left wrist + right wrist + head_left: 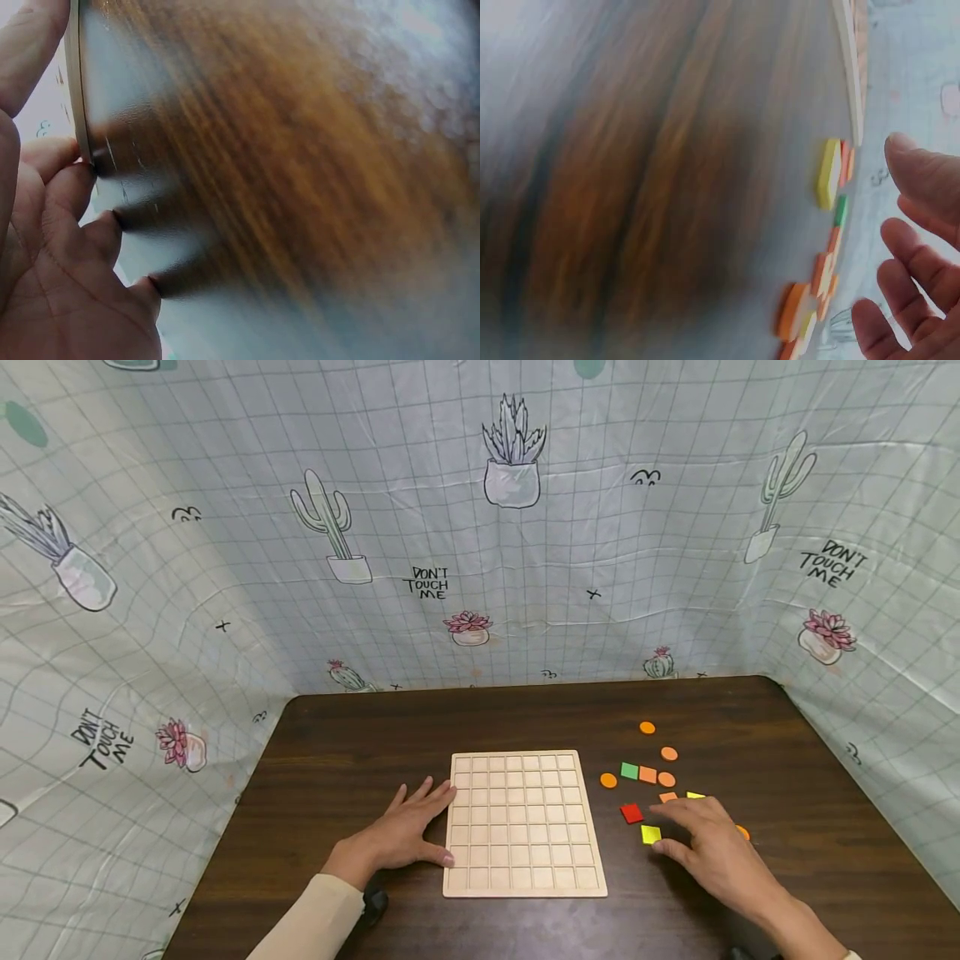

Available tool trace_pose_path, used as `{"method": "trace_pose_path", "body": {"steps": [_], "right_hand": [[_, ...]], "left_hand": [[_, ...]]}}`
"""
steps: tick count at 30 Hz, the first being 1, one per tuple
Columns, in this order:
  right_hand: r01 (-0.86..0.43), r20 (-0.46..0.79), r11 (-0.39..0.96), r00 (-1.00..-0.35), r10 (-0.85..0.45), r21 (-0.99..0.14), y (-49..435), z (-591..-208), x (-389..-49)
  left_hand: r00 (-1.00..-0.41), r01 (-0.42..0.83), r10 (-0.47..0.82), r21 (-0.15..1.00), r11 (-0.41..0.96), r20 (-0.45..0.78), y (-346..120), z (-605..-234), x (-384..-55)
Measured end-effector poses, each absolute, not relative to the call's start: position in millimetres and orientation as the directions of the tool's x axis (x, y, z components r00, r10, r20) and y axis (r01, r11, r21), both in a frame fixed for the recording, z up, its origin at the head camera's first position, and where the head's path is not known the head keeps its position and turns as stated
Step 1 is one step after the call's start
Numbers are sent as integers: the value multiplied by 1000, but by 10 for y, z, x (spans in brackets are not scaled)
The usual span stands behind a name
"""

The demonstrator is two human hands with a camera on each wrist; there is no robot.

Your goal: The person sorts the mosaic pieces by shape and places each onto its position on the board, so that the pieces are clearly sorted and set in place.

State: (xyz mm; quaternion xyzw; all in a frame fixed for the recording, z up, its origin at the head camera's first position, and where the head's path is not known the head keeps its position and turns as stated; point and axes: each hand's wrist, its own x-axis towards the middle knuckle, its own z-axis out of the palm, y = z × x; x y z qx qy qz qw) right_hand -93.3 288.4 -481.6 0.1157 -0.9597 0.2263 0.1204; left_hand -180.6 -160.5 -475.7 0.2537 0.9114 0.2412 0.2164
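A pale wooden board (525,823) with a grid of square cells lies on the dark table. My left hand (401,835) rests at its left edge, thumb and fingertips touching the rim, fingers spread. In the left wrist view, the board's edge (77,97) runs beside the thumb and fingers. My right hand (716,852) hovers over the loose pieces with its fingers relaxed and nothing held. Nearest to it are a yellow square tile (651,835) and a red square tile (632,813). In the right wrist view, the yellow tile (829,174) lies below the hand, apart from the fingers.
Right of the board lie a green square (629,771), an orange square (648,775) and several orange discs, one disc (647,727) farthest back. Another orange disc (742,832) shows partly behind the right hand. Patterned cloth (465,527) encloses the table's back and sides.
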Motion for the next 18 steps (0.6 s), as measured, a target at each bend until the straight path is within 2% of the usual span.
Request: {"method": "trace_pose_path", "body": {"steps": [7,18], "right_hand": [[-292,325,887,-929,-176,-357,2962,-4904,-971],[-277,283,883,-943,-174,-380,2976,-4974,-1031]], "left_hand": [[-769,349,579,581,735,-270,-1619,-4765,-1810],[-781,351,570,576,738,-254,-1613,-4777,-1780]]}}
